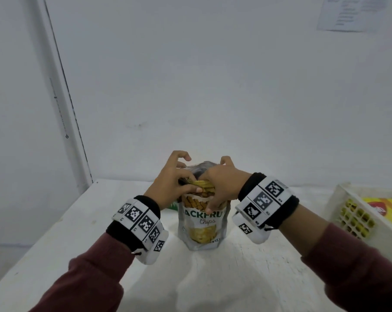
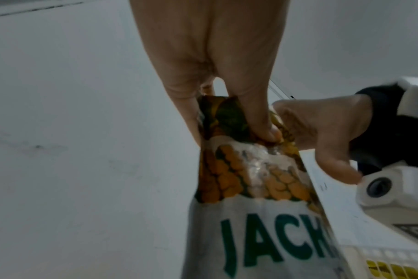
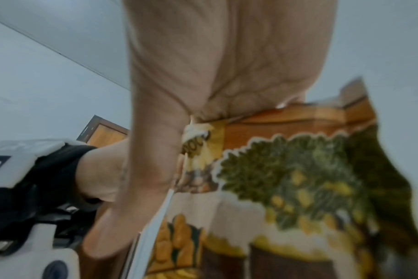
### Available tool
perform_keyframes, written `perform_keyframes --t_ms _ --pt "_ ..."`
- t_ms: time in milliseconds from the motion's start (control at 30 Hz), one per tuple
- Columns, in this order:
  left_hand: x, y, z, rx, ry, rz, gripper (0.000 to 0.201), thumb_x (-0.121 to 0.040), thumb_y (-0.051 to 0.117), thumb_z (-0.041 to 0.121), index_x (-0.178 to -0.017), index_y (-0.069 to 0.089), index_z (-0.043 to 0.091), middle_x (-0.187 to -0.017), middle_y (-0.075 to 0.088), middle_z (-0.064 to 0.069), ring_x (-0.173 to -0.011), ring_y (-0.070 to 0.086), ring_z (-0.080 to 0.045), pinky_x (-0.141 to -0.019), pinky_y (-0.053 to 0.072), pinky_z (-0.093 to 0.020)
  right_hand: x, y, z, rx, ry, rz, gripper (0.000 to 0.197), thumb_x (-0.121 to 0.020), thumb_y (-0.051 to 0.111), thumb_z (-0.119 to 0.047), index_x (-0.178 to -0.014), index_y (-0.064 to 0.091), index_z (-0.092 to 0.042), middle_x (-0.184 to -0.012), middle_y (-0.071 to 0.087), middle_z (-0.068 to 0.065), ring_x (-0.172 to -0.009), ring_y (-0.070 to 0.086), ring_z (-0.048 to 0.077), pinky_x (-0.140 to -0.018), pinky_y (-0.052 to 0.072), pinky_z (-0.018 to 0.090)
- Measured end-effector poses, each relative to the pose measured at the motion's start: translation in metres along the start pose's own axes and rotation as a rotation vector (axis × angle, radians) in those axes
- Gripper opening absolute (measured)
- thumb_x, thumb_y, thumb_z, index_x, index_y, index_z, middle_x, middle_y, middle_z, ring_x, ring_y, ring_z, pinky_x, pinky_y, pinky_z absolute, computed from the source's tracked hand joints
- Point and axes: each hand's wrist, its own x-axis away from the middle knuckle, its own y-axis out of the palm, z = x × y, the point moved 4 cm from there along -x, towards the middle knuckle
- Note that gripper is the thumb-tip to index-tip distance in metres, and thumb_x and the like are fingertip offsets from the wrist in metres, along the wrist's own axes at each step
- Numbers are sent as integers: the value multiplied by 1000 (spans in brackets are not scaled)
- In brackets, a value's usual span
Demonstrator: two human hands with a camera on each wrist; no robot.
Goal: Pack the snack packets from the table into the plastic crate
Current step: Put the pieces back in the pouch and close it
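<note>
The chips pouch [image 1: 201,224] stands mid-table [image 1: 78,221], the crate [image 1: 348,212] holding packets [image 1: 386,208] at its right.

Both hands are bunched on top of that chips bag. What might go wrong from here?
1. The left hand and right hand pinch only the top of the grey jackfruit chips pouch; lifted, it may swing or slip.
2. The white plastic crate on the right already holds packets, so the pouch may catch on its rim.

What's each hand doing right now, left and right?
Left hand: pinches the top of the jackfruit chips packet.
Right hand: grips the same packet's top from the other side.
</note>
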Motion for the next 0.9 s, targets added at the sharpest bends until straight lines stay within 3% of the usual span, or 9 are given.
perform_keyframes --t_ms 100,233,333,433,533,600,667,733,900 --pt "0 0 0 4 4 0 7 -70 78 12 -68 72 9 -110 32 20 -92 44 -1 -81 38 -9 -7 5 -7 32 -3 -72 55 -69 72 -51 -114 56 -24 -115 61 -6 -115 48 17 -106 13 44" --pt "3 3 -6 -21 -41 -20 9 -68 75 25 -66 71 16 -111 33 26 -96 46 -10 -86 46 -41 -19 18 -11 108 12 -136 62 -72 68 -55 -122 53 -23 -131 52 -2 -127 39 22 -110 11 46" --pt "5 2 -2 13 -21 17 8 -70 77 14 -73 69 16 -111 32 22 -93 47 1 -85 48 -34 -17 19 -9 109 13 -103 60 -73 66 -56 -122 54 -23 -131 53 -4 -129 38 21 -111 6 48" --pt "7 0 -4 103 -28 159 53 -62 82 18 -101 51 37 -115 33 10 -104 38 20 -87 42 -15 2 5 -1 -8 -13 166 56 -71 69 -52 -120 54 -28 -127 54 -11 -128 39 13 -108 0 46" --pt "17 11 -24 380 -257 211 90 -47 83 43 -118 29 54 -126 38 5 -114 50 -3 -90 50 -29 31 -4 22 -252 11 584 77 -58 71 -60 -127 46 -39 -132 46 -16 -130 35 7 -101 4 35" --pt "25 25 -32 609 -378 169 104 -51 88 31 -130 23 46 -129 44 1 -107 58 -10 -87 54 -28 43 11 45 -584 79 685 105 -42 68 -71 -134 24 -48 -141 33 -16 -131 30 5 -101 10 34" --pt "31 38 -34 724 -420 109 100 -54 88 18 -135 30 27 -125 54 1 -103 61 -9 -81 54 -18 40 42 59 -1002 113 576 133 -27 74 -74 -140 9 -46 -148 26 -7 -133 27 9 -106 19 36" --pt "34 51 -37 775 -433 7 92 -39 92 35 -120 51 21 -114 66 1 -103 65 -14 -81 55 -22 28 73 53 -1293 66 380 143 -27 82 -66 -146 10 -31 -147 34 1 -134 33 15 -108 27 36" --pt "32 63 -40 871 -518 134 22 -72 75 12 -91 65 16 -82 75 6 -85 69 -15 -71 57 -23 -6 112 30 -1605 -5 354 77 -42 91 -35 -110 62 -17 -111 69 2 -108 64 17 -87 53 30"
